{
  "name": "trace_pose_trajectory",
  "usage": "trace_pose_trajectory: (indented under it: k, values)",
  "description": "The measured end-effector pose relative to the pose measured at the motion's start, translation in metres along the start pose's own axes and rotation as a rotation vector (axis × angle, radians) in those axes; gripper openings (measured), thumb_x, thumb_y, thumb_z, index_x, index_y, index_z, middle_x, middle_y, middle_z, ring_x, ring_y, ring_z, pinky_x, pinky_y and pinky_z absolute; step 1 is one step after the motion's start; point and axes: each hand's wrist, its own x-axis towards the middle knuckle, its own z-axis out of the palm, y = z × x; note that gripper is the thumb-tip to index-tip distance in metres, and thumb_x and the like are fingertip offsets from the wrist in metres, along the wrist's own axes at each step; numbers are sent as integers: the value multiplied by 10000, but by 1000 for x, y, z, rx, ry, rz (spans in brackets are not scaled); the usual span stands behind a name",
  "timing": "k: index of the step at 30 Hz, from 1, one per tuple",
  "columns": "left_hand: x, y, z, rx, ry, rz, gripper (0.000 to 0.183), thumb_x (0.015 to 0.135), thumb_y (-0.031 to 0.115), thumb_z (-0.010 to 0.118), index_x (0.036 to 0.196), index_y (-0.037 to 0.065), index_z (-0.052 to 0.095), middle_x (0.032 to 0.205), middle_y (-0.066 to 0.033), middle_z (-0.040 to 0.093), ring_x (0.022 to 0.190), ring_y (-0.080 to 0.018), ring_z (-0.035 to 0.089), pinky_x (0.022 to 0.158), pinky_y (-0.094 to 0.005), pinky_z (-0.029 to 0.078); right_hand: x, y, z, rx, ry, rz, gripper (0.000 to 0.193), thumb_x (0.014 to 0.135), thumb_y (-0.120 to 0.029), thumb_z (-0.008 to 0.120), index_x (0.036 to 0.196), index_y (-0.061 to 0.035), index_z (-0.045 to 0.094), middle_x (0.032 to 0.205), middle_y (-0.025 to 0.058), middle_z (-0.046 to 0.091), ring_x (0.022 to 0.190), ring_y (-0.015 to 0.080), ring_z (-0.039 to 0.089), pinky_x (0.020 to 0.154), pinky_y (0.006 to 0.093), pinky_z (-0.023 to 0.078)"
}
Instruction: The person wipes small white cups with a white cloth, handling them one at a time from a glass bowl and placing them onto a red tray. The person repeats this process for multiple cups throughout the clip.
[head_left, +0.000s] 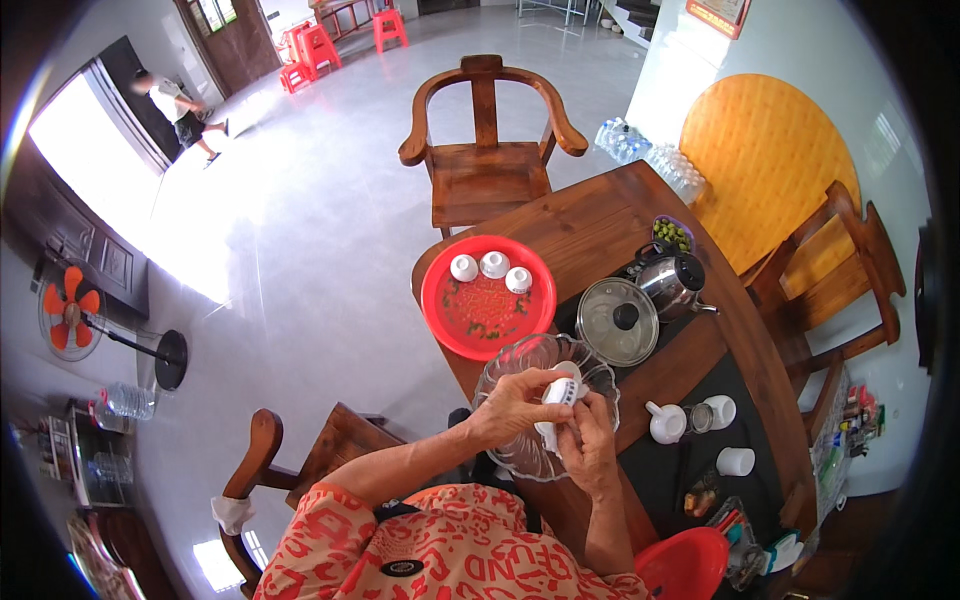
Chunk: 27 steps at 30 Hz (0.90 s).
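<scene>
wooden table (600,225) carries a red tray (440,310). over the glass bowl (500,375), left hand (515,405) and right hand (590,450) both grip a small white cup (560,392); wet fingers could slip, dropping it and chipping the glass.

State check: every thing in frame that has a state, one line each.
Small cup: held in both hands over the glass bowl.
Left hand: gripping the cup.
Right hand: gripping the cup from below.
Glass bowl: upright, nothing visible inside it.
Red tray: holds three cups.
Three cups: upturned on the tray.
Kettle: lid on.
Glass lid: lying flat.
Pitcher: upright.
</scene>
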Motion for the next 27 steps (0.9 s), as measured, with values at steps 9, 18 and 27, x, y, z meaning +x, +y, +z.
trace_pose_trajectory:
  k: [9,18,27]
  values:
    - [5,1,-2,56,84,75,579,725,41,768,1247,28,516,1101,-40,558,945,-117,574,780,-269,519,-5,-4,-29,468,227,179,239,798,-11,583,1031,43,591,1071,75,544,889,125,556,728,224,459]
    - [-5,-29,-1,438,36,264,561,661,42,782,1160,0,528,1120,-90,507,1047,-170,521,862,-319,492,17,-4,-10,-75,180,-71,272,776,-64,606,1028,33,579,1005,171,524,887,325,543,774,373,450]
    - [0,-18,7,112,-6,198,656,729,54,759,1299,29,435,1176,-74,497,1121,-171,502,944,-320,455,30,7,-13,887,195,420,293,936,-214,508,1094,17,595,947,12,601,808,61,537,709,203,436]
